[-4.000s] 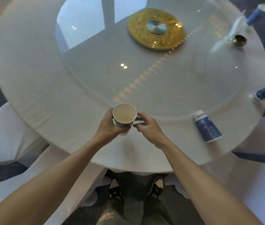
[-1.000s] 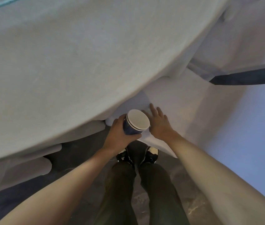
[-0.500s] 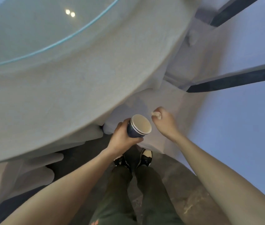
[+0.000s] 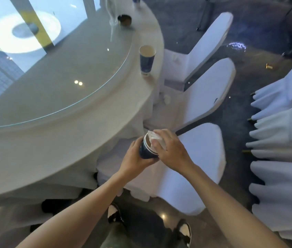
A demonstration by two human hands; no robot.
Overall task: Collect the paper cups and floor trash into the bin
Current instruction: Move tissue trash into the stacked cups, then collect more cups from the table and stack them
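Observation:
My left hand [image 4: 135, 158] grips a dark blue paper cup [image 4: 146, 150], apparently two nested cups by the doubled rim, held over a white chair seat. My right hand [image 4: 171, 150] presses a crumpled white tissue [image 4: 155, 138] into the cup's mouth. Another blue paper cup [image 4: 147, 59] stands upright near the table's right edge. A further blue cup [image 4: 135, 0] is partly cut off at the top. A small white scrap [image 4: 166, 98] lies on a chair seat under the table edge, and a small gold piece [image 4: 268, 66] lies on the dark floor.
The round white-clothed table [image 4: 55, 144] with a glass turntable [image 4: 55, 72] fills the left. White-covered chairs [image 4: 207, 90] stand close on the right, with more covered chairs [image 4: 284, 140] at the far right. A dark dish [image 4: 124, 19] sits near the table's far edge. No bin is visible.
The view has swung up from under the table to its right side. My right hand, closed on a white scrap before, now pushes it into the cup in my left hand.

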